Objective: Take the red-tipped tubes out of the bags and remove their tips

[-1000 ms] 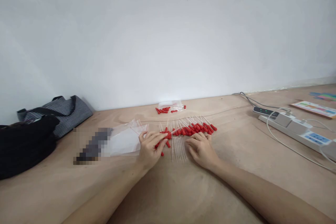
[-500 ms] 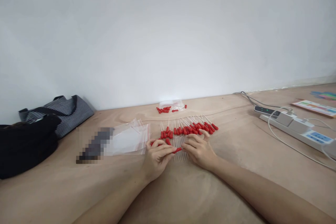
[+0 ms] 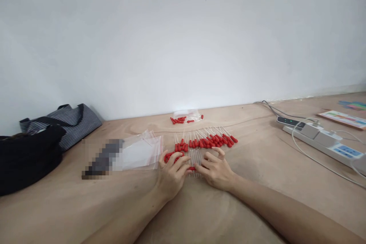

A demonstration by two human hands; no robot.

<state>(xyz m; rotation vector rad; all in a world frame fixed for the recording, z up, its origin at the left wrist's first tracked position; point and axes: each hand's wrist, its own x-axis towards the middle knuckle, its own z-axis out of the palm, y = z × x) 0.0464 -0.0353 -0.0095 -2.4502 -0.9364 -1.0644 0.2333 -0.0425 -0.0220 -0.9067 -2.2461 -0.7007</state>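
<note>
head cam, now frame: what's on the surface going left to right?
black bag → striped bag → clear zip bags → left hand → right hand → power strip → colourful card

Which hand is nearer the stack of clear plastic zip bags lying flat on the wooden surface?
Left. The left hand lies just right of the stack of clear plastic zip bags, near its corner; the right hand sits farther right, beyond the left hand.
</note>
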